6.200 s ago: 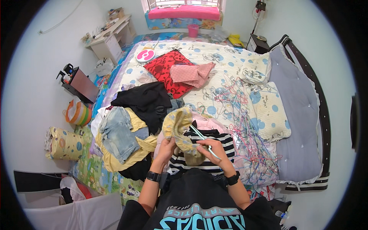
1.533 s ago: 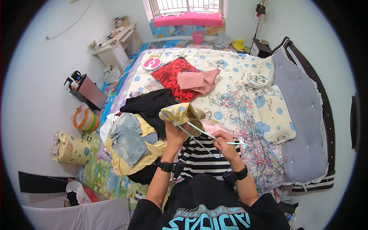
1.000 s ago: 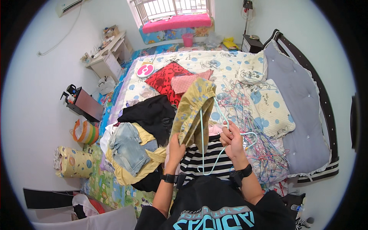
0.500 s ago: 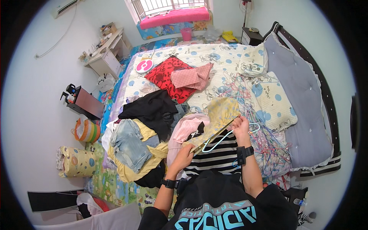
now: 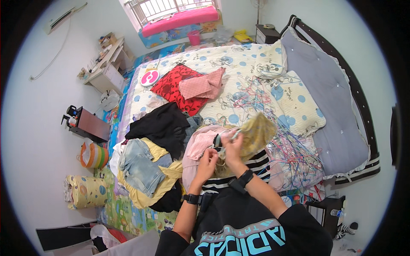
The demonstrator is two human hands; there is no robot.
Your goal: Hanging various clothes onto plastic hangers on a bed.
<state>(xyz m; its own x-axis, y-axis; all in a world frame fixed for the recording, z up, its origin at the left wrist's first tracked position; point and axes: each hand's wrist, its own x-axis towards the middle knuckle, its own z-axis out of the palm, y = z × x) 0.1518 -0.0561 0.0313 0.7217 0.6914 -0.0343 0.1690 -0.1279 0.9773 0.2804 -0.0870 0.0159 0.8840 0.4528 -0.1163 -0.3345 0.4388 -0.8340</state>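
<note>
A: Yellow fabric, position check: the yellow garment (image 5: 255, 133) lies bunched low over the bed (image 5: 239, 68), just above the striped cloth (image 5: 252, 164) and beside the tangle of wire hangers (image 5: 294, 149). One second earlier it was held up high as a long hanging panel; half a second earlier it had already dropped toward the mattress.

B: Hand status?

A: The right hand (image 5: 232, 145) is clamped on the near edge of the yellow garment. The left hand (image 5: 208, 158) is closed with fingertips pinched at the same spot, just beside the right; whether it grips fabric or a hanger hook cannot be told. Half a second earlier the two hands were well apart; they now sit almost touching.

B: Surroundings?

A: A pink garment (image 5: 203, 141) lies touching the left hand's far side. A black garment (image 5: 164, 128) and denim shorts (image 5: 139, 164) rest further left. A red cloth (image 5: 177, 87) lies near the head of the bed, unchanged in position.
</note>
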